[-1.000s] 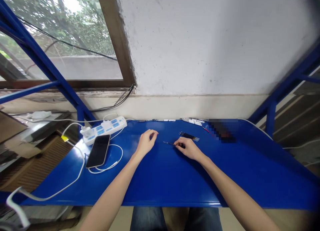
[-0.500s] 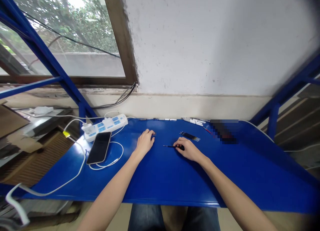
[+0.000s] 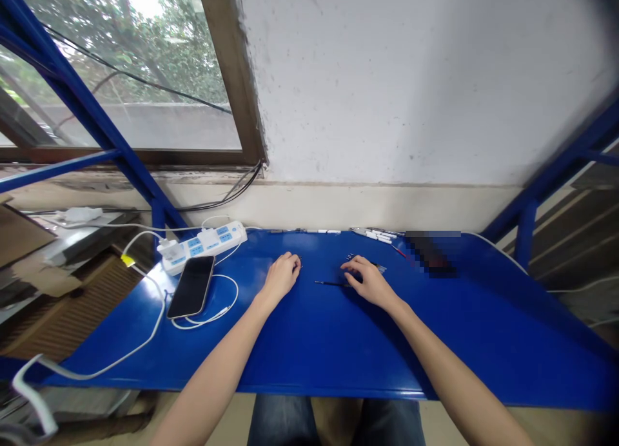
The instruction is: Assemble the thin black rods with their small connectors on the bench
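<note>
My right hand (image 3: 370, 282) is over the blue table (image 3: 329, 343), its thumb and fingers apart and nothing visible between them. Under and behind its fingers lies a bunch of dark pen refills (image 3: 382, 268), partly covered by the hand. One dark pen refill (image 3: 329, 283) lies alone on the tabletop, its far end by my right thumb. Further left, my left hand (image 3: 281, 276) rests with fingers curled in. Tiny shiny tips show beside those fingers, but what they belong to is hidden.
White pen parts (image 3: 380, 234) line the back edge, near a red slim stick (image 3: 399, 251) and a blurred-out dark object (image 3: 432, 256). To the left lie a phone (image 3: 192, 287), a white cable (image 3: 236, 291) and a power strip (image 3: 206, 246). Blue frame posts flank the table.
My right hand has let go of the single pen refill, which stays on the table. It has shifted slightly right and up to the bunch, fingers spread. My left hand's fingers have curled slightly more.
</note>
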The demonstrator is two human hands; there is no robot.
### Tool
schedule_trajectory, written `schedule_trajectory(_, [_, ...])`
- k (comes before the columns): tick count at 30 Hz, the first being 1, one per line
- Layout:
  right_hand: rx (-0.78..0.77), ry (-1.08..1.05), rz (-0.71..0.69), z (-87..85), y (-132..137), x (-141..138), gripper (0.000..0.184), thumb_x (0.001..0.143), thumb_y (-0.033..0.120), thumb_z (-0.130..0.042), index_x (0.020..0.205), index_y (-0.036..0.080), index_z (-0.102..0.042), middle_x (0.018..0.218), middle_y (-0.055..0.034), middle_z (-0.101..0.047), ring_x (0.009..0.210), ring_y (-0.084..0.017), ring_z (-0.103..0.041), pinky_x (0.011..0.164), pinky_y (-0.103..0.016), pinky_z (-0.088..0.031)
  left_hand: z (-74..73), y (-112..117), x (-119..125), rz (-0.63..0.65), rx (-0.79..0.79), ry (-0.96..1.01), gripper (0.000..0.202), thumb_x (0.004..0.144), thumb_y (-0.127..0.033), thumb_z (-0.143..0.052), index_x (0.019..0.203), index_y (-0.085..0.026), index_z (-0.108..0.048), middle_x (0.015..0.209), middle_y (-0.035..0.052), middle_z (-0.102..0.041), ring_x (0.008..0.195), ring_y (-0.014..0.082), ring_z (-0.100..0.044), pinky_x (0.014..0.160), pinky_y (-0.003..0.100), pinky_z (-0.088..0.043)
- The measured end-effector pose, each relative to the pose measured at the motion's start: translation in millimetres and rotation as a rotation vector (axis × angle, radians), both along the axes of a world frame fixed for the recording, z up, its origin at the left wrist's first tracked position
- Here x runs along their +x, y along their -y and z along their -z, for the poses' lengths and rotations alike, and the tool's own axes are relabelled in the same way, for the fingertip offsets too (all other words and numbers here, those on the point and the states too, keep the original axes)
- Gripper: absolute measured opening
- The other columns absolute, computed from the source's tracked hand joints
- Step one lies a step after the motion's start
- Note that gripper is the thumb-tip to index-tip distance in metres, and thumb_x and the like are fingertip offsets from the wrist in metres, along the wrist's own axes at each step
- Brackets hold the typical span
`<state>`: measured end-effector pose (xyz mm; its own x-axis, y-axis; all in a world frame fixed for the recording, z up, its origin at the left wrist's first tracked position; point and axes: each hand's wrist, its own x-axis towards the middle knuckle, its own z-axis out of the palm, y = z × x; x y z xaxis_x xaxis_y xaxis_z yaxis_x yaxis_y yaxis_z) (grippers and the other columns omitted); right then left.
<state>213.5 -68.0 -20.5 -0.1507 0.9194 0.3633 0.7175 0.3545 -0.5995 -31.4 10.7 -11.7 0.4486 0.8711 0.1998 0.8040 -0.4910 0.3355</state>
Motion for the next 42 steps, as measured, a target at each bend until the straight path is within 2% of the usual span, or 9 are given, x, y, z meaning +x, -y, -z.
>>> schedule_trajectory(5, [0.06, 0.125, 0.286, 12.4, -6, 16, 0.015, 0.08, 0.016, -0.052, 0.092, 0.018, -0.061, 0.087, -0.0066, -0.055, 0.085, -0.022, -0.053, 0.078, -0.035, -0.046, 2.3, 0, 1, 0.042, -0.014, 0.04, 0.012, 0.085, -0.011, -0.049, 0.08, -0.018, -0.058, 0.088, 0.0056, -0.059, 0.08, 0.0185, -0.057, 0.069, 0.028, -0.041])
schedule_trajectory(8, [0.041, 0.216, 0.35, 19.9, -8, 21, 0.016, 0.078, 0.016, -0.053, 0.092, 0.018, -0.059, 0.088, -0.0075, -0.054, 0.085, -0.023, -0.051, 0.078, -0.036, -0.046, 3.4, 1, 3, 0.075, -0.018, 0.1, 0.012, 0.085, -0.01, -0.049, 0.08, -0.018, -0.056, 0.086, 0.0048, -0.058, 0.078, 0.0179, -0.057, 0.068, 0.028, -0.041])
schedule_trajectory(14, [-0.017, 0.283, 0.378, 21.3, -7, 21, 0.018, 0.079, 0.017, -0.053, 0.096, 0.017, -0.058, 0.092, -0.0092, -0.055, 0.088, -0.024, -0.051, 0.08, -0.036, -0.045, 4.3, 2, 6, 0.136, -0.028, 0.251, 0.01, 0.086, -0.015, -0.047, 0.082, -0.019, -0.055, 0.081, 0.0026, -0.061, 0.072, 0.0159, -0.057, 0.065, 0.026, -0.041])
schedule_trajectory(20, [0.001, 0.312, 0.4, 24.0, -7, 24, 0.011, 0.079, 0.018, -0.054, 0.089, 0.018, -0.059, 0.088, -0.0091, -0.054, 0.086, -0.025, -0.05, 0.075, -0.036, -0.044, -0.6, 5, 9, 0.181, -0.05, 0.341, 0.011, 0.085, -0.019, -0.049, 0.081, -0.019, -0.059, 0.076, 0.0019, -0.061, 0.067, 0.0139, -0.055, 0.063, 0.025, -0.041])
schedule_trajectory(24, [0.028, 0.266, 0.383, 27.7, -9, 26, 0.004, 0.078, 0.017, -0.056, 0.078, 0.02, -0.059, 0.08, -0.0063, -0.051, 0.079, -0.022, -0.048, 0.071, -0.034, -0.043, -3.4, 8, 14, 0.19, -0.176, 0.481, 0.012, 0.083, -0.024, -0.053, 0.087, -0.018, -0.062, 0.074, 0.0011, -0.061, 0.062, 0.0121, -0.054, 0.062, 0.024, -0.043])
schedule_trajectory(29, [0.033, 0.205, 0.304, 24.8, -11, 27, 0.009, 0.078, 0.016, -0.055, 0.071, 0.02, -0.057, 0.078, -0.0052, -0.051, 0.079, -0.021, -0.049, 0.071, -0.034, -0.041, -4.8, 13, 20, 0.182, -0.27, 0.632, 0.018, 0.079, -0.03, -0.058, 0.086, -0.017, -0.068, 0.077, 0.0041, -0.063, 0.068, 0.0143, -0.057, 0.062, 0.024, -0.045])
schedule_trajectory(33, [-0.036, 0.067, 0.224, 14.7, -9, 20, 0.009, 0.082, 0.02, -0.052, 0.073, 0.021, -0.057, 0.075, -0.0038, -0.058, 0.075, -0.02, -0.053, 0.068, -0.031, -0.04, -4.1, 12, 20, 0.159, -0.38, 0.68, 0.023, 0.081, -0.033, -0.055, 0.087, -0.016, -0.068, 0.074, 0.0041, -0.063, 0.062, 0.0133, -0.055, 0.057, 0.024, -0.044])
schedule_trajectory(37, [-0.154, -0.264, 0.146, 5.0, -7, 9, 0.019, 0.084, 0.037, -0.053, 0.075, 0.02, -0.056, 0.067, -0.0003, -0.061, 0.063, -0.016, -0.055, 0.062, -0.028, -0.04, -0.7, 9, 22, 0.142, -0.508, 0.8, 0.026, 0.082, -0.035, -0.053, 0.094, -0.014, -0.064, 0.071, 0.002, -0.059, 0.059, 0.0118, -0.054, 0.054, 0.023, -0.043])
schedule_trajectory(42, [-0.296, -0.646, 0.109, 0.2, -8, 5, 0.035, 0.075, 0.053, -0.062, 0.071, 0.019, -0.058, 0.054, 0.0037, -0.05, 0.05, -0.011, -0.045, 0.05, -0.025, -0.035, 0.4, 10, 26, 0.149, -0.57, 0.906, 0.028, 0.082, -0.037, -0.054, 0.096, -0.015, -0.063, 0.067, -0.0001, -0.056, 0.058, 0.0108, -0.053, 0.054, 0.023, -0.043])
